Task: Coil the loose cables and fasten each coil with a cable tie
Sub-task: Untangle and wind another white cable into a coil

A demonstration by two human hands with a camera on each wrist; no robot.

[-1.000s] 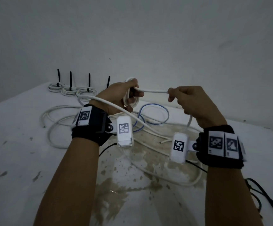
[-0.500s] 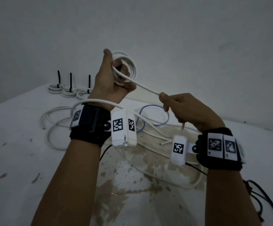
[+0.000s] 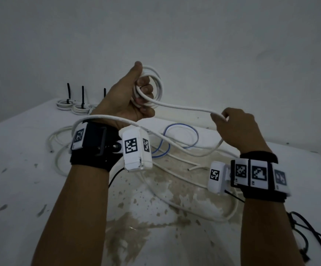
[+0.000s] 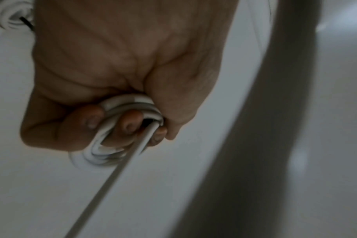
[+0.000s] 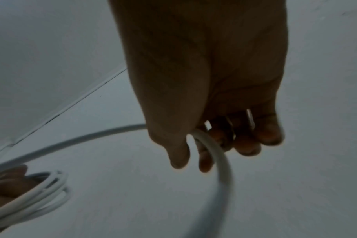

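My left hand (image 3: 134, 100) is raised above the table and grips a small coil of white cable (image 3: 156, 83), its fingers curled through the loops; the left wrist view shows the coil (image 4: 120, 128) wrapped round the fingers. From the coil the same white cable (image 3: 184, 108) runs right to my right hand (image 3: 230, 125), which pinches it between thumb and fingers, as the right wrist view shows at the cable (image 5: 212, 145). Beyond that hand the cable drops to the table. Another stretch of white cable (image 3: 102, 118) lies across my left wrist.
Tied white coils (image 3: 65, 104) with upright black cable ties (image 3: 69, 92) stand at the back left of the white table (image 3: 21, 189). Loose white cables (image 3: 60, 150) and a blue cable (image 3: 192, 131) lie mid-table over a brown stain. Black cords (image 3: 313, 233) trail at the right edge.
My left hand has risen with the coil and turned thumb-up. My right hand has slid rightward along the cable, so the stretch between the hands is longer.
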